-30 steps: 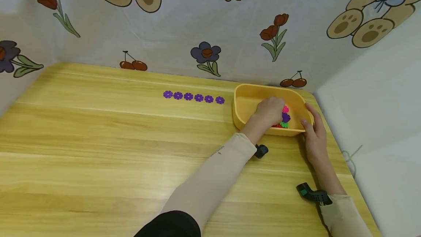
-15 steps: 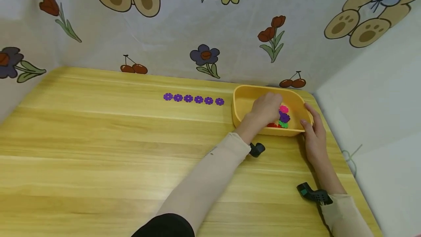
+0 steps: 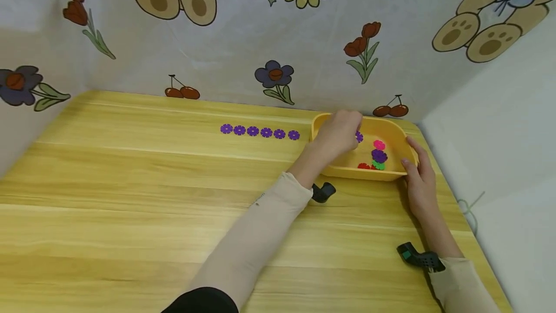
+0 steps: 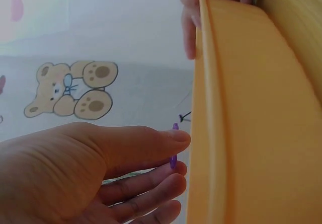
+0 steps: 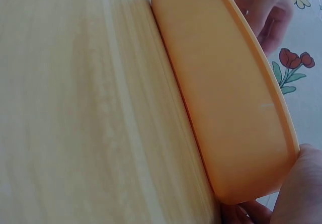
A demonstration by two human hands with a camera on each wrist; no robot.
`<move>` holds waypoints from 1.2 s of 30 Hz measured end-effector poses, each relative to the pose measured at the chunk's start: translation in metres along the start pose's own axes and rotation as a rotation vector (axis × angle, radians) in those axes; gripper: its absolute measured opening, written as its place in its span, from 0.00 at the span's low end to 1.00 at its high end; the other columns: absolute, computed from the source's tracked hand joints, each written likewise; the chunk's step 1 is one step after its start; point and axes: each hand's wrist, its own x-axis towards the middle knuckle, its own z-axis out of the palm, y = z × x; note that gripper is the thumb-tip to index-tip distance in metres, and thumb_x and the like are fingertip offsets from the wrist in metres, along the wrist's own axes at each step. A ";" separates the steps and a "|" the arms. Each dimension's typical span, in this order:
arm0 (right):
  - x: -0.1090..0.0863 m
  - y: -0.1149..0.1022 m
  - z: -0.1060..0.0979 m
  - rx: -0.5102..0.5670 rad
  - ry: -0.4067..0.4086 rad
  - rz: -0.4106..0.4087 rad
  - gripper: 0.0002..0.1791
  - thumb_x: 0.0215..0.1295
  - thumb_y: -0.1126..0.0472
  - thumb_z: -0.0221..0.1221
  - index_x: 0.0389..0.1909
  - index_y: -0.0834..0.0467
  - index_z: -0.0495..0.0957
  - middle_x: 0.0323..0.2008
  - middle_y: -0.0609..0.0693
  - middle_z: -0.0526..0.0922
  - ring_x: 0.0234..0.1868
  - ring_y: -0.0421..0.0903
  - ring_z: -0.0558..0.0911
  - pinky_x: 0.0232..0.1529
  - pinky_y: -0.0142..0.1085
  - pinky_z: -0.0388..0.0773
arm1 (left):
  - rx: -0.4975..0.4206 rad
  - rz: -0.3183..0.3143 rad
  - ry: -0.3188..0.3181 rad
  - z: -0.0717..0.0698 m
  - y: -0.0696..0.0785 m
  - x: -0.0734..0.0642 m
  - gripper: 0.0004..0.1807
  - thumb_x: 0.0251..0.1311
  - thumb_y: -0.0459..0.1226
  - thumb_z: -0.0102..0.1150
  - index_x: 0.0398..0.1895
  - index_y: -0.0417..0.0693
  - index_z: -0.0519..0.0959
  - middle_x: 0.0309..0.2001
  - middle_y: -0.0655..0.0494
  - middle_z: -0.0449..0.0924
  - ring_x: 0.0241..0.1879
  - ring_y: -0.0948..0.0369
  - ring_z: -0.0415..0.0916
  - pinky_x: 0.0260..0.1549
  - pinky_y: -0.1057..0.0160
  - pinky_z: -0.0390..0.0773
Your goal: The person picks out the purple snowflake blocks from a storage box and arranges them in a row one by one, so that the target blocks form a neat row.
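My left hand [image 3: 340, 132] is over the left part of a yellow plastic bin [image 3: 347, 173]. Between thumb and fingers it pinches a purple snowflake disc [image 4: 173, 162], held above the rim in the left wrist view. My right hand [image 3: 421, 185] grips the bin's right end, with the thumb at the rim; in the right wrist view some fingers lie low against the wall. Inside the bin are a pink disc [image 3: 379, 145], a purple disc [image 3: 379, 156], a green disc [image 3: 379, 165] and red pieces [image 3: 364, 165], partly hidden by the front wall.
A row of several purple discs [image 3: 266, 132] lies on the wooden table [image 3: 130, 182] left of the bin. A patterned cloth [image 3: 234, 42] hangs behind the table. A white surface [image 3: 512, 158] borders the table's right edge.
My left hand has moved left and up from the discs in the bin, and a purple disc now shows at its fingers. My right hand still holds the bin's end.
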 end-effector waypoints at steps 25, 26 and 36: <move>-0.001 0.001 -0.003 0.043 -0.006 -0.014 0.29 0.86 0.58 0.44 0.83 0.43 0.59 0.84 0.46 0.54 0.76 0.42 0.64 0.54 0.15 0.72 | 0.033 -0.082 0.130 -0.057 -0.102 -0.029 0.09 0.62 0.32 0.70 0.43 0.46 0.82 0.43 0.54 0.83 0.44 0.56 0.78 0.43 0.58 0.81; -0.001 0.001 -0.003 0.043 -0.006 -0.012 0.29 0.86 0.58 0.44 0.83 0.43 0.59 0.84 0.46 0.54 0.75 0.42 0.64 0.54 0.15 0.72 | 0.031 -0.088 0.134 -0.059 -0.107 -0.031 0.10 0.62 0.32 0.71 0.44 0.46 0.82 0.44 0.53 0.83 0.45 0.56 0.78 0.43 0.58 0.82; -0.002 0.000 0.000 0.026 -0.011 -0.012 0.29 0.86 0.57 0.44 0.83 0.42 0.58 0.84 0.46 0.54 0.76 0.41 0.63 0.55 0.14 0.72 | 0.014 -0.213 0.165 -0.087 -0.170 -0.059 0.11 0.63 0.33 0.72 0.47 0.42 0.83 0.46 0.48 0.84 0.46 0.50 0.79 0.48 0.51 0.80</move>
